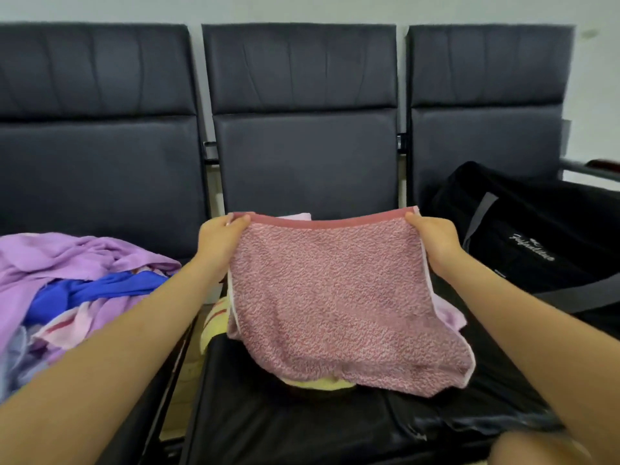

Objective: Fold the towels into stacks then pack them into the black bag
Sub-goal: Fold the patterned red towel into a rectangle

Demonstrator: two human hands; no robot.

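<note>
A pink speckled terry towel (335, 297) with a plain pink hem was held up by its top corners, pinched by the left hand (219, 241) and the right hand (432, 241), above the middle black padded seat (285, 417). A heap of purple, blue and striped towels (73, 280) was piled on the left seat, and a black fabric bag (536, 236) was set on the right seat.

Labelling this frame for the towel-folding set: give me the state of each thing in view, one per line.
pink towel: held up by its top corners, lower edge draped over the middle seat.
left hand: fingers pinch the top left corner.
right hand: fingers pinch the top right corner.
yellow towel: lying under the pink one, mostly hidden.
towel pile: unfolded, heaped on the left seat.
black bag: on the right seat; open or closed unclear.
</note>
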